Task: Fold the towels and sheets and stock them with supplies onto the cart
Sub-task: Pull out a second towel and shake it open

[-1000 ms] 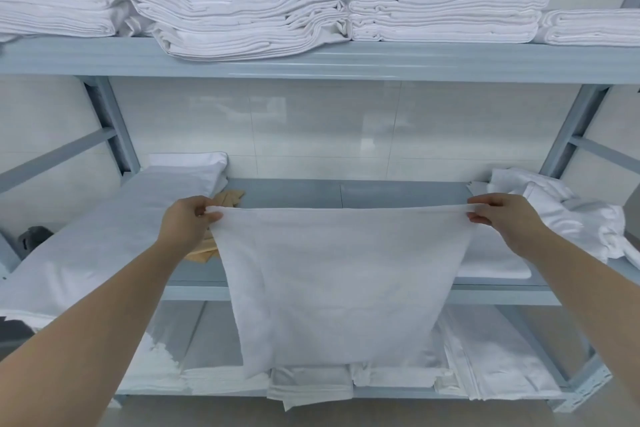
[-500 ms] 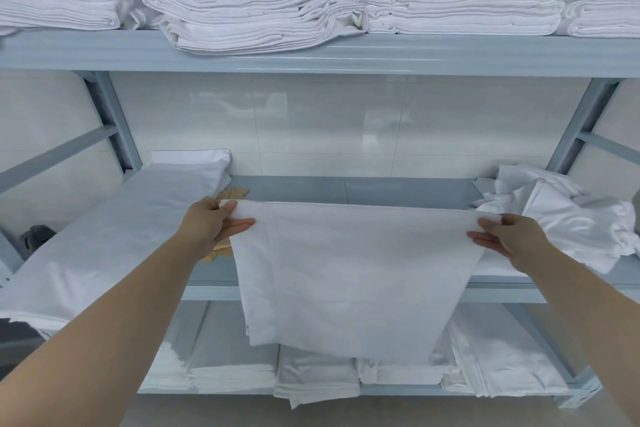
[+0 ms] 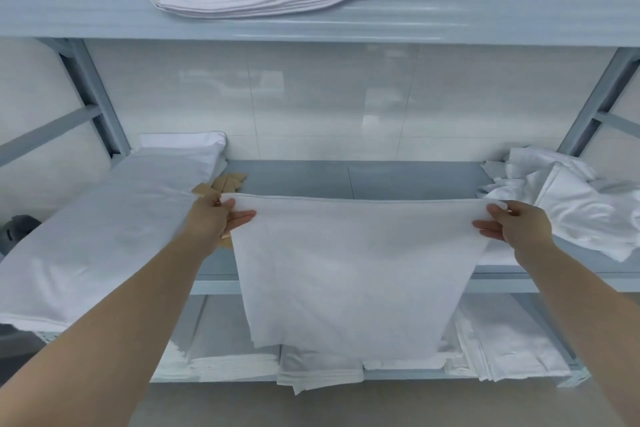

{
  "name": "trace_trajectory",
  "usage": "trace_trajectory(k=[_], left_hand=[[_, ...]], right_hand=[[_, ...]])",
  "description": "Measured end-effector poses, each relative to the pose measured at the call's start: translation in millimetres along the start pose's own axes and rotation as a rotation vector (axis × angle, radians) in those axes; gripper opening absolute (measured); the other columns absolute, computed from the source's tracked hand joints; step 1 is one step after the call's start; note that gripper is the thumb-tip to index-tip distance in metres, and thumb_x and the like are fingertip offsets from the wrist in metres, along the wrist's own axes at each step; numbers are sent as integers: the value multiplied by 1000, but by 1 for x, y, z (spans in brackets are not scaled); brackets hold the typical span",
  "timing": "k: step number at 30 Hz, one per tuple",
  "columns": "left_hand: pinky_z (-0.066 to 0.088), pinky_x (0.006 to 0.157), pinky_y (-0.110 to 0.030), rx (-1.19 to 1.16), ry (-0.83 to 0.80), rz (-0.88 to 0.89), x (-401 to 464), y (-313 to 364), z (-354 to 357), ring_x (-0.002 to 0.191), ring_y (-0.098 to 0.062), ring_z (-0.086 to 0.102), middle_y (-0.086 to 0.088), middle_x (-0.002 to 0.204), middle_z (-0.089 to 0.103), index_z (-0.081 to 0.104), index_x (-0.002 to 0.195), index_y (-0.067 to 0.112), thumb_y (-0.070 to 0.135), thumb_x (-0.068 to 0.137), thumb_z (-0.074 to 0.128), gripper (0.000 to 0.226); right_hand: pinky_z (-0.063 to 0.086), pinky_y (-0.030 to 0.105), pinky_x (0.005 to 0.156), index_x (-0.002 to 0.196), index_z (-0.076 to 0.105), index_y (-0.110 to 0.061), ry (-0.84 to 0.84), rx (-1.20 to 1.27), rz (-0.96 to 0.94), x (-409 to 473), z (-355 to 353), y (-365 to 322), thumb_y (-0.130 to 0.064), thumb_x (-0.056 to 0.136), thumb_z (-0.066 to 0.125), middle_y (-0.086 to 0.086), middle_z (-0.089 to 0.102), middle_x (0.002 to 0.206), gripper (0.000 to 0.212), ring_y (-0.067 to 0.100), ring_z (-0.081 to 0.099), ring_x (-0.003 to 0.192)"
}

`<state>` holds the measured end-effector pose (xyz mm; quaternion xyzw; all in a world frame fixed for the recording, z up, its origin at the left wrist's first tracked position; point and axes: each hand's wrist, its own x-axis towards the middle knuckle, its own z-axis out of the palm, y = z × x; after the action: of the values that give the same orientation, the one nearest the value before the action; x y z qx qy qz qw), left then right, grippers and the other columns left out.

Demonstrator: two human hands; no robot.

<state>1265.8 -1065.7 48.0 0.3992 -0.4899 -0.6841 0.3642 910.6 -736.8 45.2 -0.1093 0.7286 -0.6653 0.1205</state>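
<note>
Item: white towel (image 3: 353,274), one, partly folded, more than one layer showing at the bottom edge. Held stretched flat in the air in front of the middle shelf (image 3: 346,177); its top edge runs level over the shelf's front part, and the rest hangs past the shelf's front edge down to the stacks on the bottom shelf (image 3: 207,381).

Left hand (image 3: 214,218): pinches the towel's top left corner, thumb on the near face.
Right hand (image 3: 519,225): pinches the top right corner likewise. Hands well apart, the top edge taut between them.

Handling (judged): light, soft, limp; drapes wherever unsupported, not fragile, not slippery. Best taken by corners or along the top hem; a middle grip would let it sag and spoil the fold.

Room: bare shelf surface at the centre of the middle shelf, behind the towel. At its left end, a long flat sheet (image 3: 104,218) with brown paper scraps (image 3: 228,182) just beside the left hand. At its right end, a crumpled linen heap (image 3: 571,204) close to the right hand. Top shelf (image 3: 311,17) above carries folded stacks overhanging its front edge. No cart in view.
</note>
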Motion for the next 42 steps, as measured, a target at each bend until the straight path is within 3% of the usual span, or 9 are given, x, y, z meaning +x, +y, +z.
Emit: trace_trajectory(k=[8, 13, 15, 19, 26, 29, 35, 39, 42], left_hand=[[60, 68, -31, -2, 45, 25, 85, -10, 40, 78, -26, 70, -17, 96, 61, 44, 108, 8, 2, 102, 40, 10], [58, 56, -24, 23, 111, 73, 174, -43, 74, 58, -17, 70, -18, 94, 58, 47, 84, 11, 0, 101, 40, 22], [58, 61, -25, 34, 119, 63, 214, -62, 84, 62, -20, 70, -19, 100, 56, 50, 101, 0, 0, 102, 39, 12], [58, 60, -25, 57, 145, 39, 288, -96, 97, 64, -20, 69, -22, 119, 51, 31, 142, -3, 4, 102, 41, 42], [58, 53, -24, 111, 191, 38, 366, -136, 111, 48, -13, 67, -13, 108, 48, 29, 143, 3, 4, 102, 40, 42], [60, 65, -30, 168, 200, 76, 377, -155, 113, 53, -16, 67, -12, 105, 47, 42, 123, 10, 0, 100, 41, 24], [40, 101, -34, 741, 175, 210, 361, -180, 120, 122, -29, 50, -13, 138, 48, 42, 140, 16, 14, 94, 58, 49], [22, 111, -27, 1120, -114, 465, 317, -212, 171, 138, -22, 34, -8, 149, 41, 47, 139, 17, 24, 95, 54, 45], [7, 119, -44, 1485, -286, 454, 288, -250, 201, 148, -21, 10, 1, 160, 17, 27, 150, 27, 34, 100, 34, 51]], right_hand=[[60, 28, 58, 126, 52, 4, 23, -11, 12, 92, 43, 10, -8, 93, 60, 16, 64, 103, 35, 22, 71, 60], [60, 29, 60, 131, 49, 2, 15, -47, 14, 184, 87, 44, -11, 93, 62, 16, 65, 99, 42, 25, 69, 65], [59, 28, 58, 128, 51, 1, 14, -69, 11, 217, 104, 63, -11, 93, 61, 17, 65, 96, 38, 19, 68, 57], [57, 21, 51, 115, 53, -14, 34, -88, 18, 275, 137, 98, -14, 94, 61, 11, 66, 86, 23, 12, 67, 47], [54, 17, 47, 116, 57, -10, 47, -97, 5, 345, 185, 151, -13, 94, 61, 10, 64, 88, 23, 9, 67, 51], [55, 18, 51, 126, 52, 0, 2, -158, 15, 359, 198, 172, -9, 97, 55, 11, 60, 100, 31, 24, 70, 63], [41, 41, 101, 145, 40, -18, -138, -675, -98, 337, 213, 190, -22, 96, 57, 16, 46, 140, 53, 33, 51, 122], [17, 28, 113, 143, 41, -10, -379, -898, -454, 261, 273, 189, -21, 99, 49, 12, 31, 154, 46, 24, 26, 142], [6, 39, 120, 149, 32, -18, -614, -1087, -594, 204, 321, 207, -30, 102, 36, 0, 15, 161, 48, 15, 7, 148]])
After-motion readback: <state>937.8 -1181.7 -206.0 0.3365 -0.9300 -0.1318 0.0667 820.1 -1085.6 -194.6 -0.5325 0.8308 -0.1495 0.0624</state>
